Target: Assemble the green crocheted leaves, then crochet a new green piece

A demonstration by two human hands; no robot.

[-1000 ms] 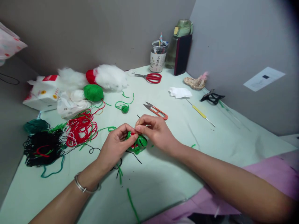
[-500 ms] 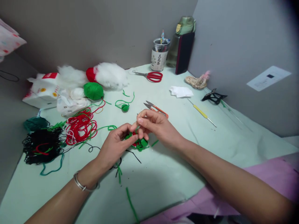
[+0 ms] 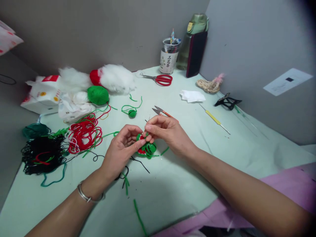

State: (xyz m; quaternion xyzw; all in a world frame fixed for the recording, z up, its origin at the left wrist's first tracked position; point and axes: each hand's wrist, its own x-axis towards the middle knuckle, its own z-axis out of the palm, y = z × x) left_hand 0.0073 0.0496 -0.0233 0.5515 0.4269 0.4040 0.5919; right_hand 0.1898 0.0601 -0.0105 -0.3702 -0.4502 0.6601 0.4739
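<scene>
My left hand (image 3: 120, 152) grips a small green and red crocheted piece (image 3: 146, 148) just above the pale green table cover (image 3: 172, 184). My right hand (image 3: 168, 133) pinches a thin needle (image 3: 148, 123) with green yarn at the top of that piece. Fingers of both hands are closed. A silver bracelet (image 3: 89, 197) circles my left wrist. Orange thread snips (image 3: 161, 112) lie just behind my right hand. A small green crocheted ball (image 3: 132, 113) with a yarn tail rests behind the piece.
Tangles of red yarn (image 3: 85, 133) and black yarn (image 3: 41, 154) lie to the left, with a green yarn ball (image 3: 98, 95), white stuffing (image 3: 116, 78) and bags. Red scissors (image 3: 160, 79), a pen cup (image 3: 169, 56), a bottle (image 3: 195, 36) and a yellow crochet hook (image 3: 213, 118) are behind.
My right hand has lifted slightly and drawn the needle upward out of the crocheted piece; my left hand has turned the piece and raised it a little.
</scene>
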